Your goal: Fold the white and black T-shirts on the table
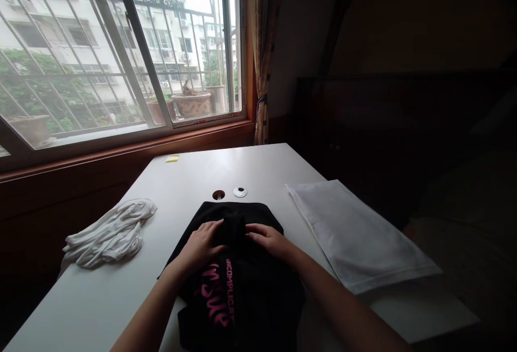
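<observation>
A black garment (269, 282) with pink lettering lies on the white table in front of me, and its near end runs out of the bottom of the view. Near its far end a part of the black cloth stands up in a bunch. My left hand (203, 240) grips this bunch from the left, thumb and fingers apart with cloth between them. From the right, my right hand (269, 237) holds the same bunch with its fingertips. Dark cloth hides exactly where the fingertips end.
The white table (250, 163) has a crumpled white cloth (111, 233) at its left edge. A translucent white bag (359, 233) overhangs the right edge. Beyond the garment are a cable hole (218, 195), a round cover (239, 192) and a yellow note (172, 158). A barred window stands behind.
</observation>
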Available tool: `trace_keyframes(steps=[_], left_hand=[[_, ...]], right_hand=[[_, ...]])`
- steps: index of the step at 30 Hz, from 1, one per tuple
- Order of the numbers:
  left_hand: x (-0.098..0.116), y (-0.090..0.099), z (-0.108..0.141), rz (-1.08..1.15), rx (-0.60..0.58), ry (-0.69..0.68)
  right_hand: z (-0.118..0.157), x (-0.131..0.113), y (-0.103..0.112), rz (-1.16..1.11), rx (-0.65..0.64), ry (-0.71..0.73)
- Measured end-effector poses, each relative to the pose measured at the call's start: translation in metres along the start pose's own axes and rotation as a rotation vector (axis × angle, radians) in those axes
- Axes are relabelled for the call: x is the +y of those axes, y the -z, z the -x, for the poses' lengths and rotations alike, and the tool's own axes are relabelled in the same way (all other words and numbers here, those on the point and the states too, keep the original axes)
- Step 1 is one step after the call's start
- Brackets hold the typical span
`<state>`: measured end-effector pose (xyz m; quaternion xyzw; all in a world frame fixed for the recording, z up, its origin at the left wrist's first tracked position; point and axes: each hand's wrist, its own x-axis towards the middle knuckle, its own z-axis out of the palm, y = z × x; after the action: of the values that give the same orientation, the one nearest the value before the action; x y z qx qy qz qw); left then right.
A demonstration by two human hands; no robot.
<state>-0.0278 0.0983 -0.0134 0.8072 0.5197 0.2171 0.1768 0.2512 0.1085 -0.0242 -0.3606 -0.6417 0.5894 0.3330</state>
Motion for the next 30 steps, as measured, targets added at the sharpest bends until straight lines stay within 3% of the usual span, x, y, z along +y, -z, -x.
trace_keyframes(steps=[6, 10, 12, 16, 21, 27, 30], left_hand=[[0.006, -0.008, -0.001, -0.262, 0.023, 0.143], [0.0, 0.004, 0.006, -0.366, 0.044, 0.41], [-0.008, 0.012, 0.01, -0.361, 0.015, 0.564], [-0.014, 0.027, 0.023, -0.291, -0.056, 0.723], [0.002, 0.04, 0.049, -0.18, -0.142, 0.628], [0.0, 0.064, 0.093, 0.0, -0.305, 0.589], [-0.009, 0.075, 0.105, -0.002, -0.276, 0.568]], right_hand=[[0.093, -0.015, 0.023, 0.18, 0.221, -0.009], [0.135, -0.025, 0.026, 0.367, 0.31, -0.066], [0.144, -0.029, 0.019, 0.426, 0.262, -0.133], [0.142, -0.029, -0.014, 0.436, 0.069, -0.159], [0.111, -0.016, -0.036, 0.436, 0.194, -0.115], [0.091, -0.014, 0.0, 0.3, 0.297, -0.089], [0.093, -0.019, 0.022, 0.251, 0.419, -0.062]])
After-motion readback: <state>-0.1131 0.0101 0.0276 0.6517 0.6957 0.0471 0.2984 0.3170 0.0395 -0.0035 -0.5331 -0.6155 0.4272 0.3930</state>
